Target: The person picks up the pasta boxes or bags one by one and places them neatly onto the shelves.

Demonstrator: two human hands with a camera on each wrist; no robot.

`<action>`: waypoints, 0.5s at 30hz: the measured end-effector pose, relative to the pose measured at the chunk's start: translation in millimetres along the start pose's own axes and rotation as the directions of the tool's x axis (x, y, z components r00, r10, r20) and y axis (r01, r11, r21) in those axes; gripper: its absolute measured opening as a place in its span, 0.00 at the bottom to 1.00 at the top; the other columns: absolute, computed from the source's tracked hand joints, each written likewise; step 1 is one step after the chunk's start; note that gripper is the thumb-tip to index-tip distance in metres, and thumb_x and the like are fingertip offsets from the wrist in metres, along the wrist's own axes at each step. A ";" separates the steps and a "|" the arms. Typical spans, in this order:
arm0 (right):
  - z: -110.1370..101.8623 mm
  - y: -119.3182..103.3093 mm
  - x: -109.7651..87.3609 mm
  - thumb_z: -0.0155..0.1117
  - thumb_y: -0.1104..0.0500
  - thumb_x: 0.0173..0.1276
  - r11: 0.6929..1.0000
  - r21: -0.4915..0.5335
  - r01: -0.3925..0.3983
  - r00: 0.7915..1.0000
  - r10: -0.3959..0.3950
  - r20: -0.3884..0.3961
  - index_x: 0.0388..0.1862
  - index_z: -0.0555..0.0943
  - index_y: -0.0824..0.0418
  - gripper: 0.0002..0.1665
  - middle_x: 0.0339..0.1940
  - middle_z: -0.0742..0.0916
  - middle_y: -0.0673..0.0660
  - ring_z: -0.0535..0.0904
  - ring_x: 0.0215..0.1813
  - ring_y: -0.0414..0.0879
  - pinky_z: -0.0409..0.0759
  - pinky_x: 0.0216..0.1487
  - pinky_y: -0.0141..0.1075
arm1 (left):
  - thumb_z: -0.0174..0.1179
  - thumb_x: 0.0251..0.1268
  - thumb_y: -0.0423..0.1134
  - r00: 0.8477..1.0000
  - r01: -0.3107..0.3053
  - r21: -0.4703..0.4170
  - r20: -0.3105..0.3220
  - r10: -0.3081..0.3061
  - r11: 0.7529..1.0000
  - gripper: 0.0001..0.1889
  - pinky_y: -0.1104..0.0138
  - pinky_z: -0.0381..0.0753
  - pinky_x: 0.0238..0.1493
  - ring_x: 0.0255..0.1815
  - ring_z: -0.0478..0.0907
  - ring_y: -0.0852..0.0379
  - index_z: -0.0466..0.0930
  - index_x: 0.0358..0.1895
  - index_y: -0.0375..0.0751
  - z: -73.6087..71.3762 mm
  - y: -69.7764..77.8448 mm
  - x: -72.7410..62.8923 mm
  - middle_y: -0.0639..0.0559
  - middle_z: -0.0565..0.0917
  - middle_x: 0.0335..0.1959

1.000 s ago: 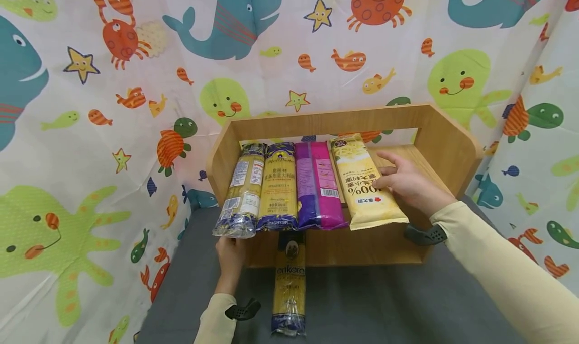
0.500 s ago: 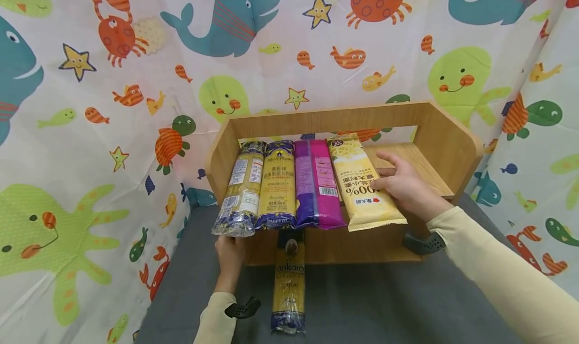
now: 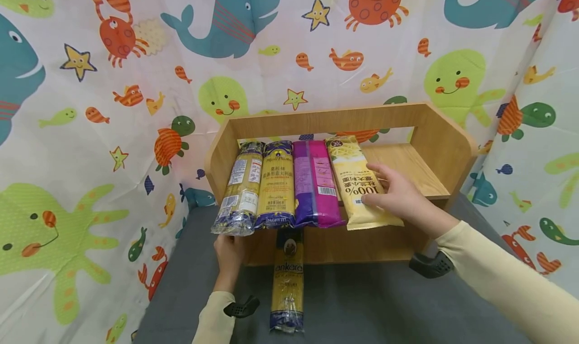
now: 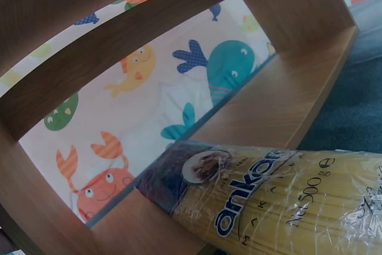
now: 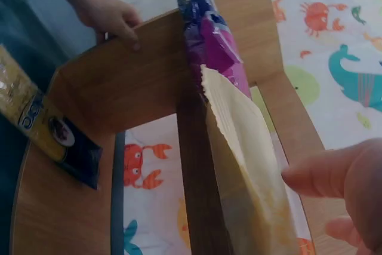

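Note:
In the head view, my left hand [image 3: 229, 256] grips the front edge of the wooden shelf's [image 3: 325, 121] left side panel, thumb against its inner face in the right wrist view. My right hand [image 3: 400, 195] lies over the right edge of a cream-yellow pasta pack [image 3: 355, 183], fingers extended and fingertips at its surface. Left of this pack, a pink-purple pasta pack [image 3: 316, 183] and two spaghetti packs [image 3: 277, 185] lie side by side on the upper board, their near ends overhanging it. An ankara pasta pack [image 4: 268, 201] rests on the lower board and sticks out forward.
At the upper board's right end, bare wood [image 3: 407, 165] shows beside the right side panel [image 3: 445, 148]. A dark grey surface [image 3: 362, 304] supports the shelf. Behind and at both sides hangs a sea-animal print curtain [image 3: 294, 42].
My right hand has shifted left and slightly down, farther over the cream-yellow pasta pack. The packs and my left hand keep their places, apart from a slight shift of the view.

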State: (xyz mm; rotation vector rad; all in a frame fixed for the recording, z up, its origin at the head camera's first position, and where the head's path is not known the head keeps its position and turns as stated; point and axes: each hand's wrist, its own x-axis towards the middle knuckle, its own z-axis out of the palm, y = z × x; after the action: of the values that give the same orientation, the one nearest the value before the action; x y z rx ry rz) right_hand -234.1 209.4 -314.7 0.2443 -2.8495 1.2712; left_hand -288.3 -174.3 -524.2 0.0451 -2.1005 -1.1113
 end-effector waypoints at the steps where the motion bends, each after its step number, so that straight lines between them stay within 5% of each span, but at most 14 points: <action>1: -0.2 -1.3 -1.2 0.72 0.54 0.64 0.999 -0.036 0.006 1.000 -0.006 0.006 0.80 0.57 0.63 0.51 0.77 0.67 0.75 0.65 0.74 0.75 0.64 0.72 0.65 | 0.59 0.62 0.27 1.000 -0.001 -0.001 -0.001 0.001 1.000 0.09 0.52 0.67 0.26 0.21 0.65 0.48 0.75 0.23 0.33 -0.2 0.0 0.3 0.38 0.77 0.18; 8: -4.5 -5.8 0.8 0.73 0.46 0.63 0.979 -0.192 0.071 0.997 -0.061 0.056 0.79 0.62 0.58 0.51 0.76 0.70 0.71 0.66 0.74 0.70 0.65 0.70 0.66 | 0.57 0.63 0.26 1.000 0.000 0.000 0.004 0.000 1.000 0.10 0.58 0.63 0.25 0.20 0.62 0.52 0.73 0.23 0.33 -0.8 0.1 1.1 0.41 0.73 0.16; 15: -7.2 4.1 6.9 0.73 0.40 0.61 0.919 -0.325 0.222 0.973 -0.187 0.136 0.75 0.71 0.57 0.47 0.76 0.68 0.73 0.64 0.76 0.71 0.64 0.71 0.68 | 0.57 0.62 0.26 1.000 0.010 0.000 0.018 -0.010 1.000 0.15 0.60 0.59 0.24 0.19 0.58 0.53 0.66 0.19 0.38 -0.5 0.1 0.3 0.49 0.65 0.14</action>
State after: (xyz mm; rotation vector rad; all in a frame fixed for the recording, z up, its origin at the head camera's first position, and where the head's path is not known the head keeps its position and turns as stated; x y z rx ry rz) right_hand -241.9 216.5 -312.4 0.5956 -2.9635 0.7362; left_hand -288.2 -174.7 -523.8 0.0464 -2.1180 -1.1216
